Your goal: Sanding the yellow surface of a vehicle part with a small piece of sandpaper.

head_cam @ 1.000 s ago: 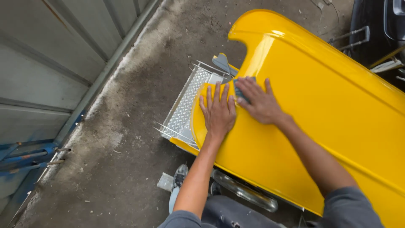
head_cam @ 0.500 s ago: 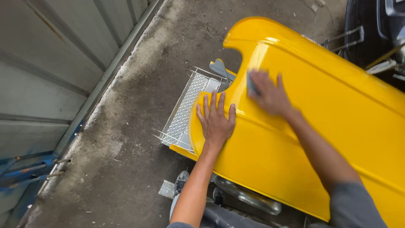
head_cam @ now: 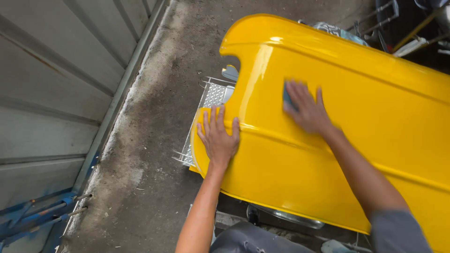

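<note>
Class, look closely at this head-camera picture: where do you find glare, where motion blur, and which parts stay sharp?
Head view: bright glare streaks run along the glossy yellow panel near its upper edge; the right hand, pressing a small grey pad, is smeared by motion blur; the left hand, flat on the panel, and the concrete floor are sharp; the top right corner is dark.

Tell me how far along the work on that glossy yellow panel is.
Done: the glossy yellow curved panel already shines evenly, with no visible dull patches. In hand: the right hand presses a small grey pad flat on the upper middle, blurred with motion, while the left hand lies spread on the near-left edge. Left: the pad covers only a small spot; which areas it has covered cannot be told.
</note>
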